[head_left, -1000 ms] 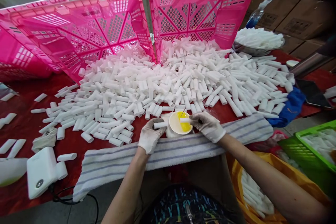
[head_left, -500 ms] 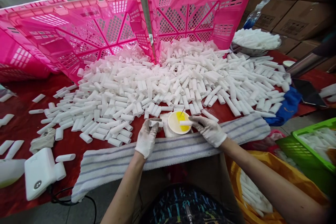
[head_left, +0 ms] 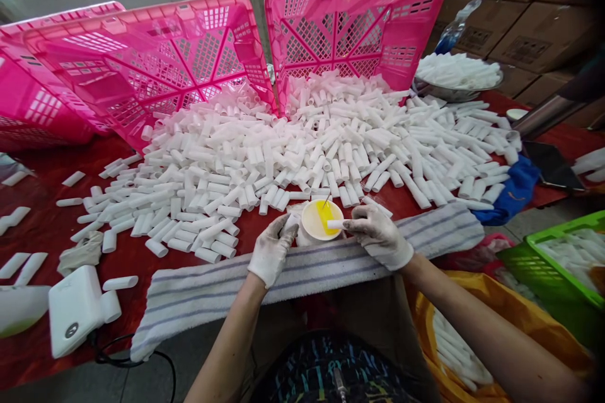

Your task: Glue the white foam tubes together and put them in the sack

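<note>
In white gloves, both hands work near the front edge of a red-covered table. My right hand (head_left: 380,236) pinches a short white tube (head_left: 336,225) whose free end lies over a small white bowl (head_left: 309,221). Yellow material (head_left: 326,213) shows in the bowl, with a thin stick standing in it. Left of the bowl, my left hand (head_left: 273,249) is closed around another white tube (head_left: 292,221), mostly hidden by the fingers. Beyond the hands spreads a big heap of loose white tubes (head_left: 265,151).
Pink crates (head_left: 352,31) tipped on their sides stand behind the heap. A striped towel (head_left: 203,302) lies along the table edge. A white box-shaped device (head_left: 70,312) with a cable sits at left. At right are a green basket (head_left: 567,283) and a yellow bag (head_left: 515,327) of tubes.
My left hand has shifted slightly right, turning its tube closer to the bowl. My right hand has drawn slightly to the right with its tube. The camera view has shifted a little.
</note>
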The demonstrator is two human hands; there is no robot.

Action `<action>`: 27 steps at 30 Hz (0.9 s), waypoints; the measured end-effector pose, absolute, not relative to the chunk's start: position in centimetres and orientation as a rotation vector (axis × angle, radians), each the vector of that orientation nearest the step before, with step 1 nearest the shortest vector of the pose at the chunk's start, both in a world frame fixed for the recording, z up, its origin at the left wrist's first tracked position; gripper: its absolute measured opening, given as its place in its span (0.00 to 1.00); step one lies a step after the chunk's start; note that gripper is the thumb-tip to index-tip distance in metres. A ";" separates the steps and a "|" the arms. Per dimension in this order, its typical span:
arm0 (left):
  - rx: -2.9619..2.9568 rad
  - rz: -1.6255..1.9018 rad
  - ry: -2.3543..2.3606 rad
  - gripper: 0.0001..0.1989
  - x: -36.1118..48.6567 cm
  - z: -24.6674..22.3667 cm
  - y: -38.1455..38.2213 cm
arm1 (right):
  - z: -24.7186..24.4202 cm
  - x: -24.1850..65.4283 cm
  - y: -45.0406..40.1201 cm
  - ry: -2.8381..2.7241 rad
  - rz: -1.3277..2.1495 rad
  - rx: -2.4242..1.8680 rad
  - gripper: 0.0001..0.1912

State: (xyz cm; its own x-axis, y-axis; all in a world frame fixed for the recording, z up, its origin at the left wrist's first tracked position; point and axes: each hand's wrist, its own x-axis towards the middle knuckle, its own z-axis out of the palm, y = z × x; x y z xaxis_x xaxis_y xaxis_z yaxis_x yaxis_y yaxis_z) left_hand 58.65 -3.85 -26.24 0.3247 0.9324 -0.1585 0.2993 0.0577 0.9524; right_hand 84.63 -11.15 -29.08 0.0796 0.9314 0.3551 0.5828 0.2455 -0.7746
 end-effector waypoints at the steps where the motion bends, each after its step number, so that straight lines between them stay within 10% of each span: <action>1: 1.490 0.715 1.202 0.24 58.7 -26.2 -3.9 | -28.7 84.8 -11.5 -1.587 0.477 -1.451 0.07; 14: 1.850 0.610 0.937 0.17 61.2 -24.2 -6.5 | -25.2 81.6 -12.8 -1.028 0.990 -1.509 0.22; 21: 1.686 0.158 1.033 0.30 63.1 -23.4 -8.5 | -23.2 80.3 -14.9 -2.042 -0.036 -1.458 0.18; 27: 1.733 0.388 1.250 0.28 66.6 -23.8 -11.8 | -23.1 79.9 -16.3 -1.730 -0.311 -1.567 0.17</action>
